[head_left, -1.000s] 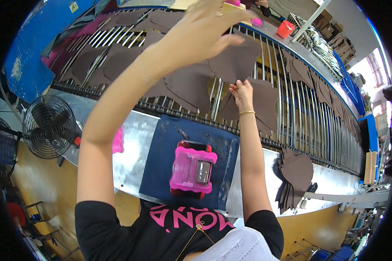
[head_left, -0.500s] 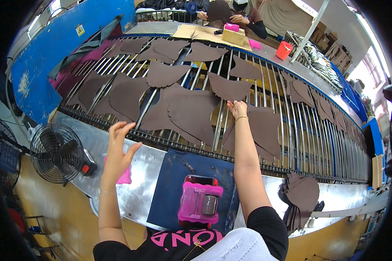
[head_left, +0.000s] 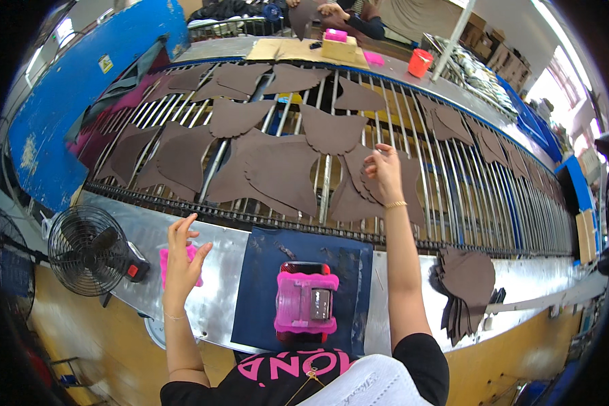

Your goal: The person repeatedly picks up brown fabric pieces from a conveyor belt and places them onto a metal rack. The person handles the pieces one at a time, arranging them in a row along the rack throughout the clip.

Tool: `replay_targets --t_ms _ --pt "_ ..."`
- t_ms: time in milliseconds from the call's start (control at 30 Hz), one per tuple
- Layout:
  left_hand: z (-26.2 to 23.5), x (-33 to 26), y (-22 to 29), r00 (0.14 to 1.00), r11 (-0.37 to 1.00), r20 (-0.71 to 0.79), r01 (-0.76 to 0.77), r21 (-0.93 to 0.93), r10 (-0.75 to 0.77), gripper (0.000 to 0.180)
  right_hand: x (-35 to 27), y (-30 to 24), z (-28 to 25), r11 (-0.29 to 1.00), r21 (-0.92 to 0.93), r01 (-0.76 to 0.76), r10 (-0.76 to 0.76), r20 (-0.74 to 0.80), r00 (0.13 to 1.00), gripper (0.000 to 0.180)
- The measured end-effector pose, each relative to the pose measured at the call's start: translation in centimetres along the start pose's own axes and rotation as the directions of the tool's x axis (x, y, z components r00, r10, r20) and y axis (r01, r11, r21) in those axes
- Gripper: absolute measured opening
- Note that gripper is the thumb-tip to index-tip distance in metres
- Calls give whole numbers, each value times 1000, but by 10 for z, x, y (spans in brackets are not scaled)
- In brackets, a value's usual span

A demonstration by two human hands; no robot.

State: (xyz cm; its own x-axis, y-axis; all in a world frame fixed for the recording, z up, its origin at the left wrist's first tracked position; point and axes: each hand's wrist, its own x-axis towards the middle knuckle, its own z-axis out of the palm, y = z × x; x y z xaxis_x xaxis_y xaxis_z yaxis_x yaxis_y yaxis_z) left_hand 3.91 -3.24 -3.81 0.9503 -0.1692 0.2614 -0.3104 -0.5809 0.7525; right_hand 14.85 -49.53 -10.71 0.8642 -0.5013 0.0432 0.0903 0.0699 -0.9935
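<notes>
Flat dark-brown cut pieces with scalloped edges lie in rows on a roller conveyor. My right hand (head_left: 384, 172) hovers over a pair of overlapping pieces (head_left: 407, 183) at the near side, fingers loosely bent and apart, holding nothing. Just left of it, a winged piece (head_left: 335, 128) lies with its scalloped edge towards me. My left hand (head_left: 183, 257) is raised over the metal table, fingers spread and empty, in front of a pink pad (head_left: 195, 265). Between my arms, a pink plate with a grey block (head_left: 291, 304) sits on a red base over a dark-blue mat (head_left: 254, 298).
A black fan (head_left: 88, 250) stands at the left, below a blue machine panel (head_left: 47, 115). Stacked brown pieces (head_left: 468, 281) hang over the table's right part. Across the conveyor (head_left: 446, 196), a person (head_left: 331, 10) holds a brown piece near a red cup (head_left: 420, 63).
My right hand has let go of the winged piece's edge and drawn back to the right. My left hand has come slightly nearer. The view has shifted, and the person opposite has raised a piece.
</notes>
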Motion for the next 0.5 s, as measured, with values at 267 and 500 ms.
replay_targets --t_ms 267,500 --pt "23 -5 1 995 996 92 -33 -79 40 59 -215 -38 -245 722 -654 -224 -363 -634 683 24" --pt "52 -6 12 969 982 229 -50 -180 92 58 -352 -22 -363 423 -633 -648 -439 -769 465 47"
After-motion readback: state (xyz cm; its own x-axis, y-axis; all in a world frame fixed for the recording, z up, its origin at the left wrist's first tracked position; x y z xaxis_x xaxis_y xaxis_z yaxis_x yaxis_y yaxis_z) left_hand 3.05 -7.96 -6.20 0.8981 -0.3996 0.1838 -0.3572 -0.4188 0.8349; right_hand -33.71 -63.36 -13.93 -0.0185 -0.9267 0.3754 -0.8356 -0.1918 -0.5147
